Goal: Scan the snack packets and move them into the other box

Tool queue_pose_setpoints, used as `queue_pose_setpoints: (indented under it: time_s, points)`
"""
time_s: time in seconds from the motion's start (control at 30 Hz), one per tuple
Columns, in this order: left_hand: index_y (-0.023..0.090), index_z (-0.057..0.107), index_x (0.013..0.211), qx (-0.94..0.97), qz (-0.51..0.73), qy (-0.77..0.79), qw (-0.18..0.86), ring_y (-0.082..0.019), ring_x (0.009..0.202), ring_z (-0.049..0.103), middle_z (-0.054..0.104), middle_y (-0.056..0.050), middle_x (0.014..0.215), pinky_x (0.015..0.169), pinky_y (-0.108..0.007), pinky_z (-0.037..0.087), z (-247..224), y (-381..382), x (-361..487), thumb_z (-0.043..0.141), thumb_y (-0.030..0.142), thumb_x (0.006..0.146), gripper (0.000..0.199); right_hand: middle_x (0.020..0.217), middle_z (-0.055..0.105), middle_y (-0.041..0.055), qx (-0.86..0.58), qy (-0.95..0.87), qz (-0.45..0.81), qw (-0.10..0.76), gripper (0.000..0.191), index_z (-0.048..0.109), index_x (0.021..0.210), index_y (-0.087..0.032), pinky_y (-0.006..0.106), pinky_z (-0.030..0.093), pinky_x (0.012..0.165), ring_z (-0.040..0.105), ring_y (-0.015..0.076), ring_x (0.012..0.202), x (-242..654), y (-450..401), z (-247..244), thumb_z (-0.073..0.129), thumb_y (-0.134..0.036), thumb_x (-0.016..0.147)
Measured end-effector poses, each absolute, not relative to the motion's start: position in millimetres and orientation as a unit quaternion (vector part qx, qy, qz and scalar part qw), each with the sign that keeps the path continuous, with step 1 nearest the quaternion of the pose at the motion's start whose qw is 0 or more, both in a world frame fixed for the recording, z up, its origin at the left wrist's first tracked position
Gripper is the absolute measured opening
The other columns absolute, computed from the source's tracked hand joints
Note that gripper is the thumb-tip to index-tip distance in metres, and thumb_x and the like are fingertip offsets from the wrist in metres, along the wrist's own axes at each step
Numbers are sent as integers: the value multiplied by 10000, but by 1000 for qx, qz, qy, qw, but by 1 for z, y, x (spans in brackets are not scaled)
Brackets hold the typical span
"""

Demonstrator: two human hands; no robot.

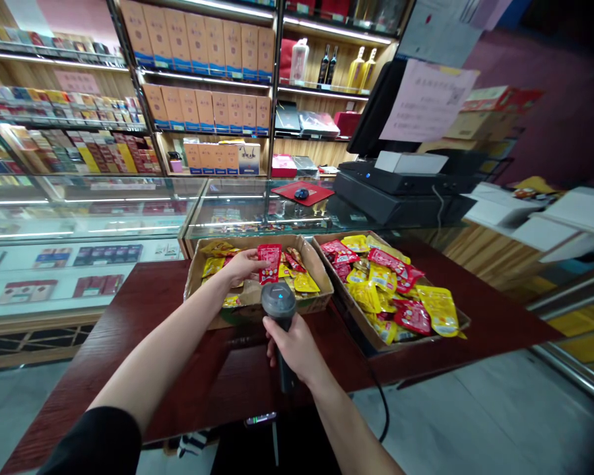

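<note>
Pinched at its left edge, a red snack packet (269,265) is held upright by my left hand (245,266) over the left cardboard box (255,315). Yellow and red packets (304,282) lie in that box below it. My right hand (294,346) is wrapped round the handle of a dark grey barcode scanner (278,300), whose head is just below the red packet and shows a small blue light. A black cable (383,402) hangs to the right of my right forearm. To the right, a second cardboard box (349,307) is heaped with yellow and red packets (383,277).
The boxes stand on a dark red wooden table (178,369). Behind it is a glass display counter (228,204) with a mouse (301,193) on a red mat (287,191). A monitor (376,109) and a black till (400,191) stand at the back right. Stocked shelves (202,76) line the wall.
</note>
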State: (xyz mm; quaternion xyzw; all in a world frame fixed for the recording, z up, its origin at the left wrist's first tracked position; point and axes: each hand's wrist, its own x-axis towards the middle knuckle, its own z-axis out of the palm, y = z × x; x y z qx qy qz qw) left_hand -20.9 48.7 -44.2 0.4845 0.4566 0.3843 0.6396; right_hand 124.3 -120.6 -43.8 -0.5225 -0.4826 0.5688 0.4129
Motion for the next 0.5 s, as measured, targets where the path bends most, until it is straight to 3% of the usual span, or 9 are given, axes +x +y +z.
queue_pose_setpoints:
  time_s: [0.37,0.5]
  points:
    - [117,686,958,499,433,433,613,-186,754,679,719,-85,840,725,-292,531,-43,47,-17,857,330,512,522,437,518,-46,-505,-475,577,431,341,540,824,-178,223,410,311,500,134,329,124,-120,-50,613,-501,741]
    - [131,684,979,489,421,445,621,-185,742,680,717,-75,811,703,-289,535,-41,46,-17,858,316,518,527,428,509,-48,-504,-476,579,429,341,550,820,-172,219,409,309,493,127,325,123,-120,-50,618,-497,743]
